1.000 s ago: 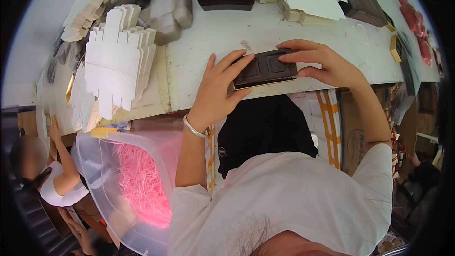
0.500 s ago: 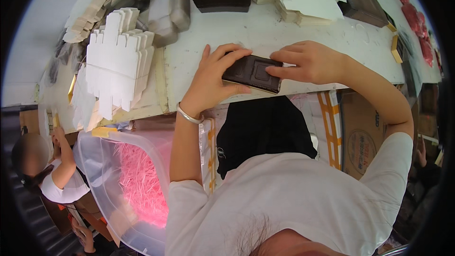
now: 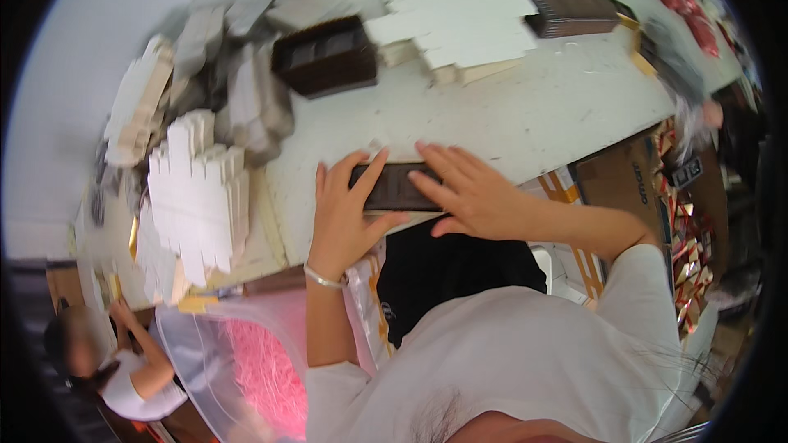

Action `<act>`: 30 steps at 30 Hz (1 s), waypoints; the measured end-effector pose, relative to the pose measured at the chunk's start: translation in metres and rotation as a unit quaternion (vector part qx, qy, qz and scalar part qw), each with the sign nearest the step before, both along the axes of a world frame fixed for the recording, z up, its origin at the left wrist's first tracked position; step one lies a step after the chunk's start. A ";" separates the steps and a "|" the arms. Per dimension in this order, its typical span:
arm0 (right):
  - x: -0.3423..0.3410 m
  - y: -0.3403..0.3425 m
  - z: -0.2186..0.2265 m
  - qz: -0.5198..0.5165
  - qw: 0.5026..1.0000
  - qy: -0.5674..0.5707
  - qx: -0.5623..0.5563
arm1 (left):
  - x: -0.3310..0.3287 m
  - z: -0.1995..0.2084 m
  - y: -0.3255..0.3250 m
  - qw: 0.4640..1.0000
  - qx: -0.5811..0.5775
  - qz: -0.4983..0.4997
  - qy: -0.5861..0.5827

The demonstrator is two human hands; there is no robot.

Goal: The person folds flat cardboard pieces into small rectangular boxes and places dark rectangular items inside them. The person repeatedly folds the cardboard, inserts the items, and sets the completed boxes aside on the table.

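Observation:
A dark brown plastic tray with moulded compartments lies at the front edge of the white table. A pale, yellowish edge shows along its near side. My left hand grips its left end, thumb along the near side and fingers toward the far side. Over its right end is my right hand, one finger pressing on the top, another at the far edge, the thumb low on the near side. Both hands cover parts of the tray's ends.
Flat white carton stacks stand at left and at the back. Nested brown trays and another brown stack lie behind. Left below the table is a clear tub of pink shredded filler. A co-worker sits far left.
My view has shifted, so the table sits lower in the picture. The tray now lies straighter. My right fingers have spread, one reaching its far edge, and my left hand keeps its hold.

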State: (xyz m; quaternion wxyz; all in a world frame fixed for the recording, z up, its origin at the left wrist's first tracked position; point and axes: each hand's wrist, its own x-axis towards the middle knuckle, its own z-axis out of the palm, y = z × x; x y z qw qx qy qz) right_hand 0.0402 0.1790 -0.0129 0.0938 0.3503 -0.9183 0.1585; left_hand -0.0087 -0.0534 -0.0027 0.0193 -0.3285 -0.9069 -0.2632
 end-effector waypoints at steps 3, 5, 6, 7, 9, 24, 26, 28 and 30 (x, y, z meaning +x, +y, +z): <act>0.006 0.004 -0.013 -0.007 0.988 0.004 -0.157 | 0.010 -0.008 0.010 0.999 0.035 0.008 0.009; 0.014 0.018 -0.007 -0.011 0.984 0.009 -0.177 | 0.020 -0.012 0.021 0.997 0.044 -0.005 0.066; 0.020 0.036 0.001 -0.049 0.985 0.019 -0.163 | 0.022 -0.007 0.028 0.991 0.101 -0.010 0.086; 0.028 0.063 0.011 -0.093 0.984 0.029 -0.149 | 0.023 0.000 0.039 0.982 0.158 -0.020 0.103; 0.038 0.123 0.026 -0.233 0.961 0.081 -0.121 | 0.026 0.020 0.051 0.955 0.277 -0.026 0.098; -0.056 0.258 0.015 -0.324 0.923 0.190 -0.088 | 0.052 0.143 0.070 0.492 0.608 -0.513 -0.353; -0.072 0.192 0.017 -0.215 0.954 0.189 -0.092 | 0.059 0.145 0.066 0.480 0.620 -0.519 -0.341; -0.090 0.140 0.018 -0.140 0.962 0.232 -0.037 | 0.052 0.149 0.060 0.496 0.584 -0.533 -0.357; -0.106 0.124 0.021 -0.146 0.959 0.239 0.044 | 0.035 0.149 0.066 0.493 0.542 -0.578 -0.359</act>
